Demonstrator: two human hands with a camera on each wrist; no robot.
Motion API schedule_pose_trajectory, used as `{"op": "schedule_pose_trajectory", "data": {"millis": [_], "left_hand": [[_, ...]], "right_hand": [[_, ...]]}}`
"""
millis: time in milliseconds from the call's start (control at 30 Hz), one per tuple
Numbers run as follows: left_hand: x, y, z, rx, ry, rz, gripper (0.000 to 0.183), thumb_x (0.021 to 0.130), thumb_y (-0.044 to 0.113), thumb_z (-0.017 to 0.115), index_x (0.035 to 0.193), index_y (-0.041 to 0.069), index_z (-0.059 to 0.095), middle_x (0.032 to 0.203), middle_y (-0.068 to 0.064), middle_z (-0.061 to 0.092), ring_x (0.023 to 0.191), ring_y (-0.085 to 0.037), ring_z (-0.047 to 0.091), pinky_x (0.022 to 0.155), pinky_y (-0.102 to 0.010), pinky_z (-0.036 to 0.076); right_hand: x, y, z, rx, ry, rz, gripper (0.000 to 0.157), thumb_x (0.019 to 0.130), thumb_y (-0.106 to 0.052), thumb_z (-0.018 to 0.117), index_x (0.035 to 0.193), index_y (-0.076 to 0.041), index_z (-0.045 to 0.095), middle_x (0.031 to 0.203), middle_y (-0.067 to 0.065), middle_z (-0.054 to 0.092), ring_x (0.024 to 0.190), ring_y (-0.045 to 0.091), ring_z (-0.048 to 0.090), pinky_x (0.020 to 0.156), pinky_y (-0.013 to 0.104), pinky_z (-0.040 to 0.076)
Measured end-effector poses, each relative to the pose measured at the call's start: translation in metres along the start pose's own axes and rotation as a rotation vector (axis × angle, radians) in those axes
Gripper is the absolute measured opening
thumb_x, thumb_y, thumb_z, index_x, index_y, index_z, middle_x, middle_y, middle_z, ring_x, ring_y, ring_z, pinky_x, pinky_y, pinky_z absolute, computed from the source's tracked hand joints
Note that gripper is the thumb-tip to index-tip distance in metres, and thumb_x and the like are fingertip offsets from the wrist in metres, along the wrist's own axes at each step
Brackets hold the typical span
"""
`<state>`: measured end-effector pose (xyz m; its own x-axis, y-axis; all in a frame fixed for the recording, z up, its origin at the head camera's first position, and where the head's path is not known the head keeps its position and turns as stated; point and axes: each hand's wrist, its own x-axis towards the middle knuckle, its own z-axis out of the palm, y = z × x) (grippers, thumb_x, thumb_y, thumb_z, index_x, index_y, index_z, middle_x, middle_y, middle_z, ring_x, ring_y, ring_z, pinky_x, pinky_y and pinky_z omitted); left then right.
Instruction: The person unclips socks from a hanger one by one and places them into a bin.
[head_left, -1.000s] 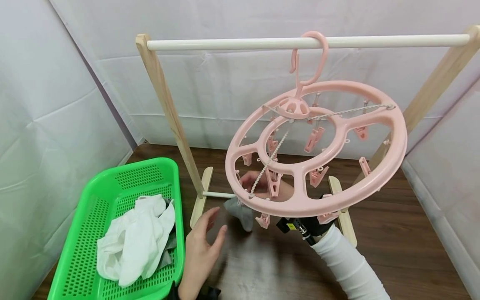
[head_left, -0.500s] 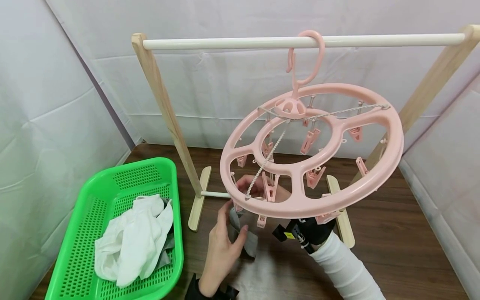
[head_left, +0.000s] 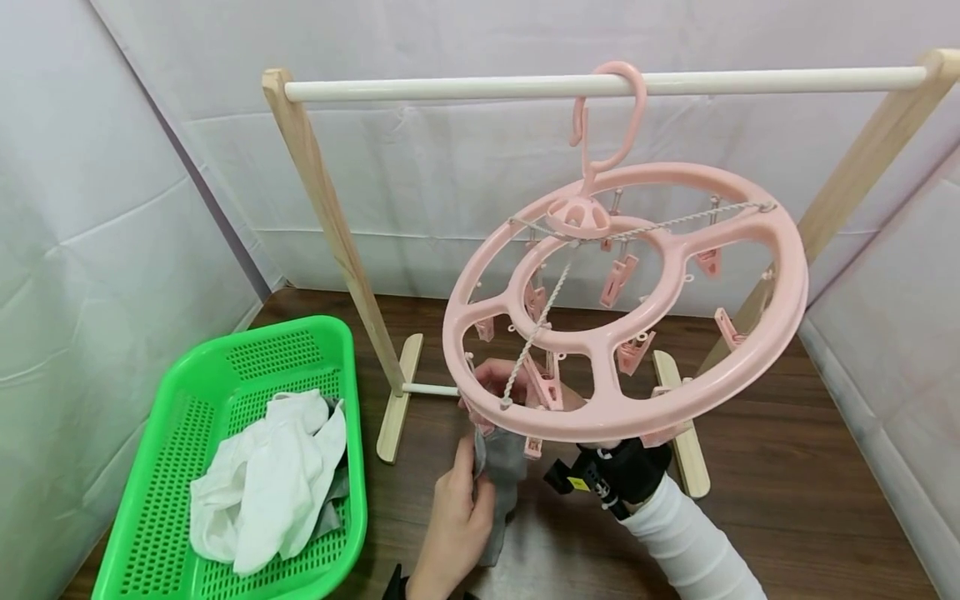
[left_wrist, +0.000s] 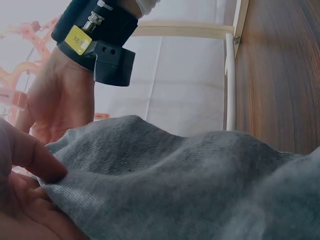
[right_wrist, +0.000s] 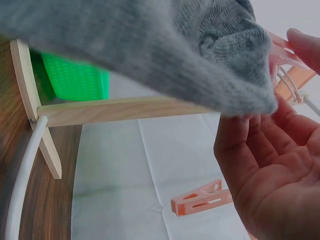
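In the head view a grey sock [head_left: 501, 479] hangs below the left front of a round pink clip hanger [head_left: 675, 408]. My left hand [head_left: 453, 512] pinches the sock's edge between thumb and fingers, clearly shown in the left wrist view. Behind the hanger's rim, my right hand [head_left: 495, 377] is partly hidden. The right wrist view shows the right thumb and fingers [right_wrist: 235, 130] about a pink clothespin [right_wrist: 285, 47], with the sock's upper edge at the fingertips. More clothespins dangle from the ring, including one [right_wrist: 200, 198] below the right hand.
The hanger hooks over a white bar [head_left: 450, 88] on a wooden stand [head_left: 330, 217]. At left stands a green basket [head_left: 352, 417] with white cloth items [head_left: 266, 483] and some grey cloth. White sheeting surrounds the dark wood surface [head_left: 780, 500].
My left hand has moved right and forward from beside the basket and taken hold of the sock. The sock now hangs longer and straighter. The right hand stays behind the ring, which shifts slightly.
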<state>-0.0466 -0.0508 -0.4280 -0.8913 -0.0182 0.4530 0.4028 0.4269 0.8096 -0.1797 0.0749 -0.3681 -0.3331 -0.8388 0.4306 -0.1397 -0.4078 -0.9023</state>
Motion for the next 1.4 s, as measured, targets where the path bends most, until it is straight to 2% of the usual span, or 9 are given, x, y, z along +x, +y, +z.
{"op": "schedule_pose_trajectory", "data": {"millis": [133,233,333,467,700,967,1200,1300,1400], "left_hand": [[-0.001,0.0,0.001,0.026,0.003,0.074,0.033,0.08,-0.019,0.05,0.106,0.001,0.047,0.077,-0.006,0.057,0.064,-0.009,0.048,0.055,-0.021,0.041],[-0.002,0.0,0.001,0.045,0.016,0.118,0.033,0.077,-0.019,0.05,0.101,0.002,0.046,0.071,-0.001,0.05,0.061,-0.007,0.044,0.053,-0.018,0.038],[-0.004,-0.001,0.001,0.058,0.02,0.132,0.034,0.075,-0.019,0.05,0.101,0.002,0.047,0.071,0.001,0.048,0.062,-0.006,0.043,0.052,-0.018,0.037],[-0.007,-0.001,-0.002,0.055,-0.009,0.09,0.039,0.074,-0.019,0.048,0.108,0.001,0.049,0.073,0.0,0.052,0.065,-0.008,0.047,0.055,-0.021,0.042],[-0.015,-0.002,-0.007,0.092,-0.055,0.032,0.057,0.073,-0.018,0.046,0.127,0.001,0.049,0.101,-0.014,0.067,0.081,-0.013,0.061,0.065,-0.034,0.052],[-0.022,-0.005,-0.015,0.162,0.072,0.131,0.067,0.065,-0.02,0.048,0.128,0.003,0.05,0.1,-0.011,0.068,0.081,-0.011,0.061,0.065,-0.033,0.052],[-0.024,0.003,-0.03,0.155,0.176,0.038,0.077,0.07,-0.021,0.045,0.141,0.006,0.039,0.116,-0.014,0.064,0.088,-0.012,0.062,0.069,-0.029,0.05],[-0.023,0.011,-0.038,0.139,0.206,0.015,0.078,0.071,-0.024,0.044,0.144,0.004,0.035,0.125,-0.02,0.059,0.1,-0.014,0.06,0.075,-0.023,0.047],[-0.022,0.018,-0.043,0.093,0.243,0.026,0.08,0.071,-0.026,0.042,0.145,0.001,0.029,0.123,-0.025,0.058,0.107,-0.011,0.057,0.081,-0.016,0.044]], "right_hand": [[-0.004,-0.004,0.005,0.01,0.065,0.078,0.055,0.083,-0.027,0.078,0.111,0.013,0.053,0.105,-0.003,0.064,0.091,0.01,0.062,0.08,0.027,0.052],[-0.007,-0.009,0.01,-0.019,0.12,0.132,0.042,0.088,-0.012,0.073,0.11,0.016,0.051,0.104,0.005,0.062,0.092,0.014,0.062,0.084,0.032,0.052],[-0.007,-0.009,0.012,-0.176,0.145,0.097,0.024,0.087,0.005,0.068,0.103,0.013,0.052,0.097,0.015,0.062,0.088,0.013,0.061,0.078,0.03,0.053],[-0.008,-0.007,0.013,-0.332,0.164,0.018,0.023,0.078,0.012,0.071,0.095,0.004,0.057,0.09,0.024,0.064,0.083,0.011,0.062,0.07,0.026,0.051],[-0.01,-0.005,0.014,-0.277,0.191,-0.052,0.017,0.086,-0.002,0.071,0.091,0.006,0.057,0.089,0.027,0.064,0.087,0.019,0.065,0.063,0.029,0.053],[-0.013,-0.005,0.015,-0.261,0.208,-0.108,0.016,0.087,-0.007,0.071,0.09,0.005,0.06,0.086,0.02,0.065,0.093,0.025,0.066,0.069,0.038,0.055],[-0.014,-0.008,0.019,-0.249,0.222,-0.097,0.018,0.087,-0.005,0.07,0.093,0.006,0.057,0.091,0.021,0.066,0.093,0.02,0.066,0.068,0.03,0.052],[-0.014,-0.013,0.022,-0.199,0.197,-0.1,0.031,0.093,-0.018,0.067,0.1,0.009,0.053,0.098,0.022,0.067,0.09,0.014,0.064,0.07,0.024,0.049],[-0.015,-0.016,0.025,0.013,0.143,-0.098,0.03,0.095,-0.025,0.063,0.109,0.001,0.056,0.106,0.018,0.066,0.095,0.012,0.061,0.078,0.024,0.048]]}}
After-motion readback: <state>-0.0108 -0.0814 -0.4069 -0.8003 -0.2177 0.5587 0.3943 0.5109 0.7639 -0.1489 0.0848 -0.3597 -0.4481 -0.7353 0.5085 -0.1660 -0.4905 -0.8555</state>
